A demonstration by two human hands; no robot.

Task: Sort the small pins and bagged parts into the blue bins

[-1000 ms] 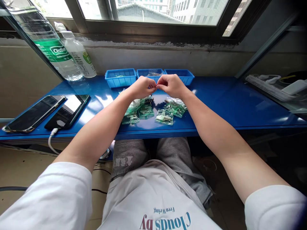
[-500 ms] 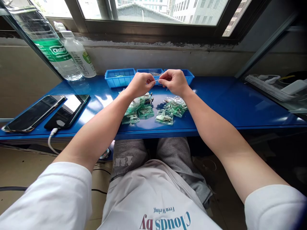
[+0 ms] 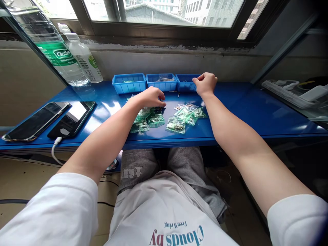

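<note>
My left hand (image 3: 153, 97) reaches over the left pile of small green-tinted plastic bags (image 3: 155, 119). Its thumb and forefinger are parted above dark little parts at the pile's edge, with nothing visible between them. At the front edge of the right blue bin (image 3: 186, 86), my right hand (image 3: 206, 84) is closed in a pinch. Whatever its fingertips may hold is too small to make out. A second pile of bags (image 3: 176, 123), with thin metal pieces inside, lies nearer me below the right hand. One thin dark pin (image 3: 178, 95) rests on the table before the bins.
Beside the right bin stand a middle blue bin (image 3: 161, 84) with clear plastic in it and a left blue bin (image 3: 129, 87). Two phones (image 3: 73, 119), one on a white cable (image 3: 54, 147), lie at left. A large water bottle (image 3: 55, 51) and smaller bottle (image 3: 85, 61) stand behind.
The hands, which met over a thin pale piece before the bins, have parted. My left hand has come down to the left pile; my right has moved right to the right bin.
</note>
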